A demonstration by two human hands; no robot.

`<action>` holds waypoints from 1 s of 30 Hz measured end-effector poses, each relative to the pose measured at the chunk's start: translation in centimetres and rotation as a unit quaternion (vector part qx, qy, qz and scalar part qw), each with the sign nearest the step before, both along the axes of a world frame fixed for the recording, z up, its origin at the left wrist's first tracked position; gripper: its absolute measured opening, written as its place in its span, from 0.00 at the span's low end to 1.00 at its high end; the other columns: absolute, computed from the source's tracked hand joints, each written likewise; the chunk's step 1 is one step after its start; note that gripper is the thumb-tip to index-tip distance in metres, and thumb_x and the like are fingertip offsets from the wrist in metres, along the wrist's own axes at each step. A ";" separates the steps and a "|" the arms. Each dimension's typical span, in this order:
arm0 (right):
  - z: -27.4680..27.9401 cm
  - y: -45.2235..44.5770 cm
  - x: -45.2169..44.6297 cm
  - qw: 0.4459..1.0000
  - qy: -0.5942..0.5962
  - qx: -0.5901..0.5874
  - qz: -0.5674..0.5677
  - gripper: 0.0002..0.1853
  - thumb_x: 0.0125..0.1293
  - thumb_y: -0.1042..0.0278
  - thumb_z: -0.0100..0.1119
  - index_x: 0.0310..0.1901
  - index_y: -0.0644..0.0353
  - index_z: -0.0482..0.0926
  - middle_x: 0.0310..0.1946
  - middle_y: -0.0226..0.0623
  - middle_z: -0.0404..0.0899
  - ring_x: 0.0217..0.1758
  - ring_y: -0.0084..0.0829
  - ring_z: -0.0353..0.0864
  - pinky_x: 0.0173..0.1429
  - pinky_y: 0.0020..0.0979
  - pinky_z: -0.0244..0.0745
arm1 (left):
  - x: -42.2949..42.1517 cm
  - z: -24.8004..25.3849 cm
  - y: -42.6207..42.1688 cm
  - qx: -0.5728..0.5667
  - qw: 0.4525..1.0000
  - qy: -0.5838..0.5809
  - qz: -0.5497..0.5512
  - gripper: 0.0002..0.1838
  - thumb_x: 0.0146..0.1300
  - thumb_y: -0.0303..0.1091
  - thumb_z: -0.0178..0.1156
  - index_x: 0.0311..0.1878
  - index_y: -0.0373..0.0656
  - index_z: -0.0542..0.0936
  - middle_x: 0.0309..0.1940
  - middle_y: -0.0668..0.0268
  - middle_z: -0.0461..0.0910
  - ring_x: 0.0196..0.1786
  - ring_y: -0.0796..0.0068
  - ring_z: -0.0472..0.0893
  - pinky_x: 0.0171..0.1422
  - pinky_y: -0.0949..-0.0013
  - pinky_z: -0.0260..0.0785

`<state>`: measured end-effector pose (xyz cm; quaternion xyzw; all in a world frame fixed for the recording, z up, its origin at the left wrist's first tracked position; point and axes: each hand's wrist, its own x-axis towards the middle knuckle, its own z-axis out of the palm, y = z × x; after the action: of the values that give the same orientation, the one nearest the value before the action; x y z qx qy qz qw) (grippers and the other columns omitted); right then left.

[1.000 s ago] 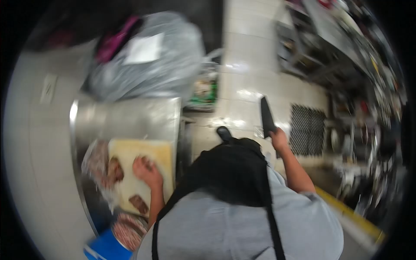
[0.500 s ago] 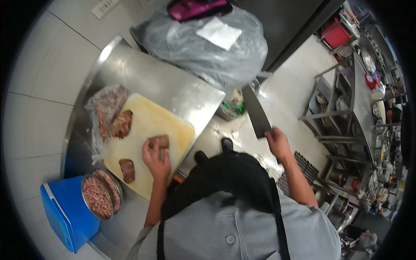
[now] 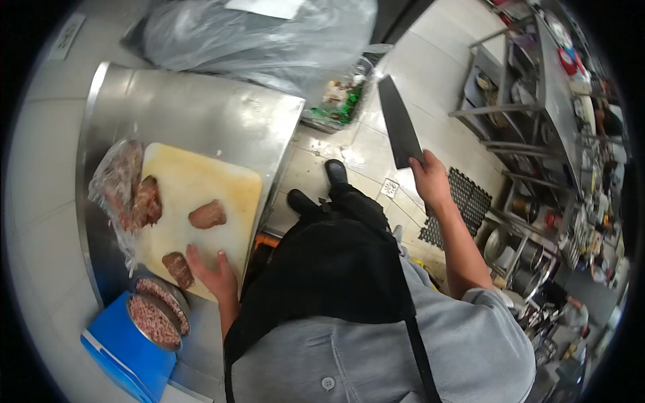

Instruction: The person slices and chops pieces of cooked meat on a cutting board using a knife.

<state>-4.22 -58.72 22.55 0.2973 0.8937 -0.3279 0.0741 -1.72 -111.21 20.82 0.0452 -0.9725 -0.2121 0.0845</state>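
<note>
My right hand (image 3: pixel 431 176) is closed around the handle of a broad-bladed kitchen knife (image 3: pixel 398 121), held out over the floor to the right with its tip pointing away from me. Fingers spread, my left hand (image 3: pixel 213 274) is at the near edge of the yellowish cutting board (image 3: pixel 232 176) and holds nothing. Just left of its fingers lies one piece of meat (image 3: pixel 178 270). A second piece of meat (image 3: pixel 207 215) rests on the board above the hand. At the board's left edge, more meat (image 3: pixel 146 203) lies against a clear plastic bag (image 3: pixel 113 178).
The board sits on a steel table (image 3: pixel 195 101). Two metal bowls of chopped meat (image 3: pixel 154 321) stand by a blue cooler box (image 3: pixel 124 356). Beyond the table are a large grey plastic bag (image 3: pixel 262 43) and a waste bin (image 3: pixel 339 101). Steel shelving (image 3: pixel 531 101) stands right; a black mat (image 3: pixel 463 205) covers some floor.
My left hand has let go of the upper piece of meat and moved back toward the lower piece, its fingers spreading. The knife stays in my right hand. My view has shifted.
</note>
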 end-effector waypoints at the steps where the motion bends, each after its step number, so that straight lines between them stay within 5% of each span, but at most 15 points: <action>1: -0.4 -0.1 0.6 0.999 0.036 -0.004 0.000 0.16 0.72 0.59 0.61 0.40 0.67 0.75 0.32 0.57 0.81 0.36 0.57 0.81 0.42 0.45 0.74 | 0.4 -0.8 0.0 0.017 1.000 -0.003 0.002 0.37 0.65 0.35 0.65 0.74 0.31 0.64 0.74 0.41 0.61 0.76 0.39 0.60 0.80 0.45 0.50; 3: -3.0 0.0 0.9 0.998 0.035 -0.059 -0.007 0.17 0.72 0.59 0.62 0.41 0.70 0.76 0.33 0.57 0.82 0.35 0.48 0.82 0.43 0.42 0.75 | 0.5 -0.4 0.6 0.067 0.997 -0.013 0.044 0.35 0.66 0.35 0.63 0.73 0.31 0.65 0.72 0.41 0.64 0.76 0.40 0.61 0.80 0.47 0.50; 5: 0.4 -2.3 -1.1 0.994 0.004 -0.110 0.014 0.15 0.73 0.62 0.61 0.41 0.69 0.76 0.26 0.48 0.79 0.29 0.32 0.76 0.38 0.37 0.73 | 0.3 0.1 1.6 0.074 0.996 0.003 0.040 0.32 0.67 0.33 0.60 0.71 0.29 0.66 0.70 0.40 0.66 0.73 0.40 0.64 0.79 0.48 0.53; 7: 0.5 -3.6 -2.4 0.993 0.016 -0.096 0.072 0.14 0.74 0.64 0.60 0.41 0.69 0.75 0.24 0.45 0.76 0.28 0.30 0.72 0.37 0.36 0.72 | 0.5 -0.2 2.2 0.085 0.992 0.033 0.085 0.30 0.67 0.31 0.60 0.70 0.30 0.67 0.68 0.42 0.68 0.68 0.43 0.70 0.75 0.50 0.60; 10: 6.0 -9.2 -5.7 0.981 0.037 -0.093 0.164 0.12 0.74 0.64 0.59 0.42 0.68 0.76 0.25 0.49 0.78 0.28 0.37 0.77 0.38 0.39 0.73 | 0.0 -0.6 2.8 0.161 0.980 0.076 0.088 0.23 0.68 0.28 0.59 0.65 0.34 0.73 0.62 0.47 0.71 0.54 0.55 0.77 0.59 0.58 0.74; 11: 7.5 -11.2 -6.6 0.972 0.050 -0.081 0.213 0.12 0.74 0.63 0.59 0.42 0.66 0.75 0.29 0.54 0.81 0.32 0.50 0.82 0.39 0.45 0.74 | -0.2 -0.8 3.0 0.165 0.978 0.083 0.100 0.23 0.68 0.28 0.59 0.65 0.34 0.73 0.62 0.47 0.71 0.54 0.55 0.77 0.59 0.58 0.74; 13: 10.9 -15.1 -8.6 0.946 0.000 0.007 0.323 0.11 0.72 0.63 0.59 0.41 0.63 0.75 0.32 0.57 0.82 0.39 0.58 0.82 0.42 0.51 0.75 | -1.0 -0.8 3.6 0.218 0.965 0.089 0.113 0.16 0.69 0.28 0.59 0.59 0.36 0.77 0.59 0.50 0.72 0.52 0.57 0.78 0.54 0.61 0.76; 16: 12.4 -19.9 -9.9 0.862 0.082 0.077 0.495 0.09 0.70 0.64 0.58 0.40 0.61 0.73 0.30 0.54 0.82 0.37 0.58 0.82 0.41 0.54 0.75 | -3.1 -0.7 4.3 0.234 0.957 0.125 0.120 0.10 0.70 0.28 0.59 0.52 0.39 0.80 0.55 0.54 0.73 0.50 0.60 0.78 0.50 0.63 0.76; 22: 13.8 -25.8 -11.0 0.745 0.005 0.186 0.641 0.08 0.65 0.71 0.53 0.43 0.62 0.76 0.30 0.47 0.85 0.33 0.47 0.87 0.38 0.46 0.81 | -7.4 -1.2 4.0 0.151 0.966 0.205 0.055 0.07 0.67 0.28 0.62 0.46 0.37 0.82 0.50 0.54 0.75 0.50 0.55 0.77 0.53 0.59 0.73; 30: 15.7 -28.6 -11.9 0.723 -0.094 0.219 0.648 0.06 0.64 0.73 0.53 0.41 0.64 0.73 0.28 0.50 0.83 0.32 0.51 0.86 0.38 0.48 0.80 | -7.8 -2.8 3.3 0.192 0.966 0.169 0.047 0.09 0.63 0.30 0.65 0.45 0.42 0.83 0.50 0.57 0.76 0.53 0.53 0.76 0.57 0.56 0.71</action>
<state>-16.11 -87.28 38.22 -0.3173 0.9037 0.0347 0.2854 -9.51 -107.93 18.05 0.0696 -0.8819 -0.3955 0.2471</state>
